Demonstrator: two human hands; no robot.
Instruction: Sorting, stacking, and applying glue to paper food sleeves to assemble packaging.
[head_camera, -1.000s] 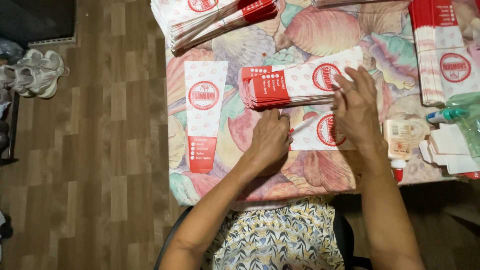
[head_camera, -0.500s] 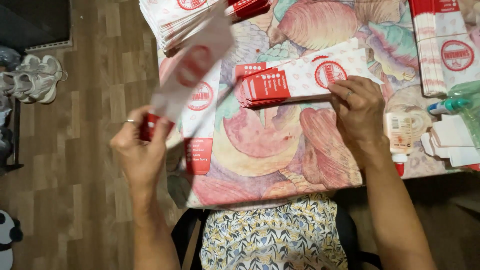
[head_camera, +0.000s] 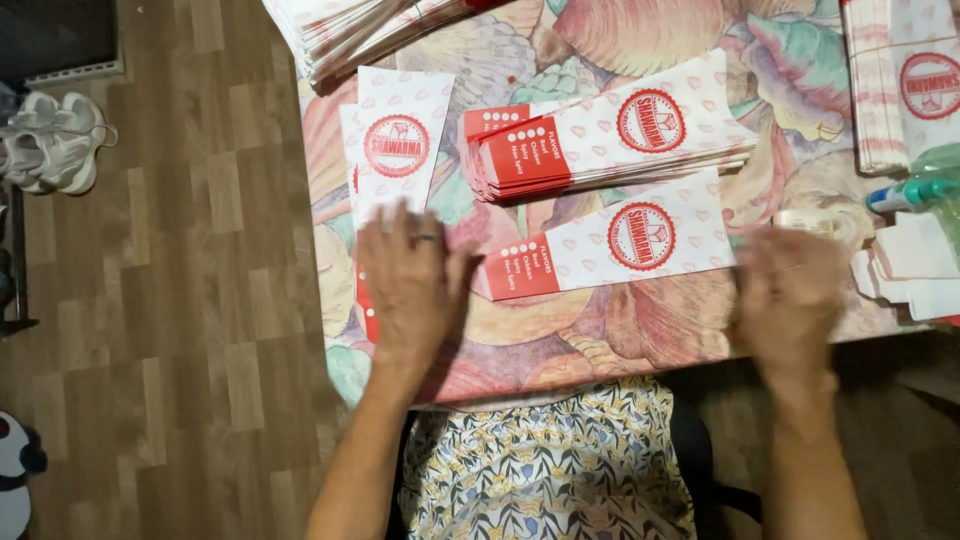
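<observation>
My left hand lies flat, fingers spread, on the lower end of a small pile of white-and-red paper sleeves at the table's left side. My right hand is blurred, fingers apart, near the table's front edge, just right of a single paper sleeve lying across the middle. Behind that sleeve sits a thick stack of the same sleeves. Neither hand grips anything.
The table wears a shell-patterned cloth. More sleeve stacks lie at the back left and back right. A spray bottle and white boxes sit at the right. Shoes rest on the wooden floor.
My left hand carried a sleeve to the left and laid it on the left pile. A new single sleeve now lies in the middle, and my right hand has moved right of it.
</observation>
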